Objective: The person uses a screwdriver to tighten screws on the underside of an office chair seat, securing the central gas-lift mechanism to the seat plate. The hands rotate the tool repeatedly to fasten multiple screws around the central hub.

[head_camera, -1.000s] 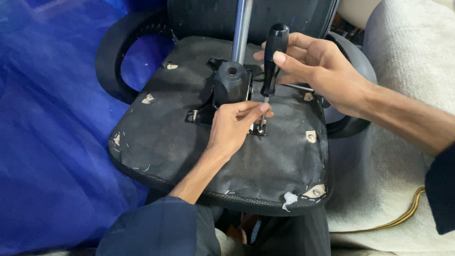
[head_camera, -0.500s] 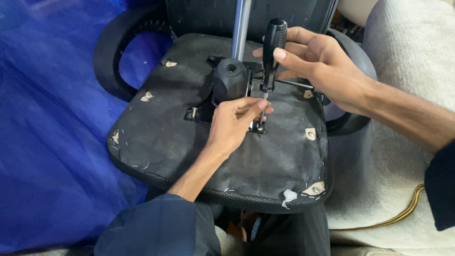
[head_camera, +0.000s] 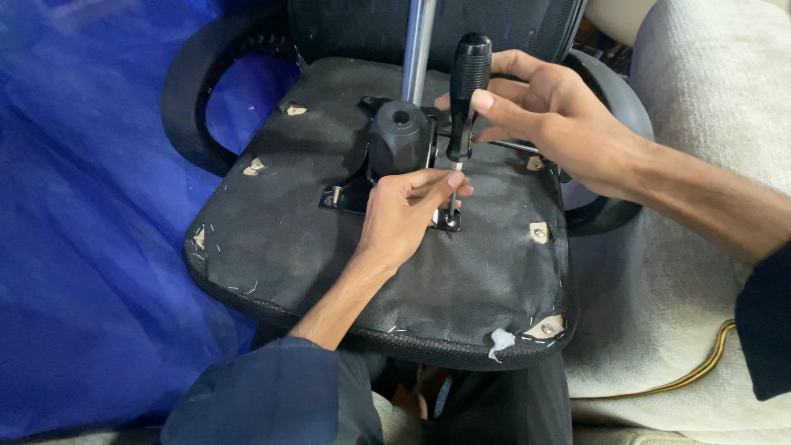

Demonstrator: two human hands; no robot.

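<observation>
Right hand (head_camera: 548,124) wrapped around the black handle of a screwdriver (head_camera: 468,91), thumb and fingers closed on it, tool held upright. Left hand (head_camera: 404,214) directly below, thumb and forefinger pinched on the thin metal shaft just above its tip, steadying it over a screw (head_camera: 451,221) at the corner of the black mounting plate (head_camera: 354,194). Tip and screw head too small to tell whether seated.

No packages, labels or signs in view.

Mounting plate fixed near the middle of an upturned chair seat (head_camera: 329,264), its underside covered in black fabric. Black cylinder housing (head_camera: 400,140) rising from the plate just left of the screwdriver, with a chrome column (head_camera: 418,45) standing up behind it. Second screw (head_camera: 336,196) at the plate's left corner. Small pale patches and staples dotted around the seat's rim, torn white stuffing (head_camera: 498,342) at the near right corner.

Black armrest (head_camera: 185,91) curving off the seat's far left edge; blue plastic sheet (head_camera: 82,231) filling everything left of the seat. Beige cushion (head_camera: 709,247) close against the seat's right edge, behind the right forearm. Bare fabric open in front of the plate, toward the near rim.
</observation>
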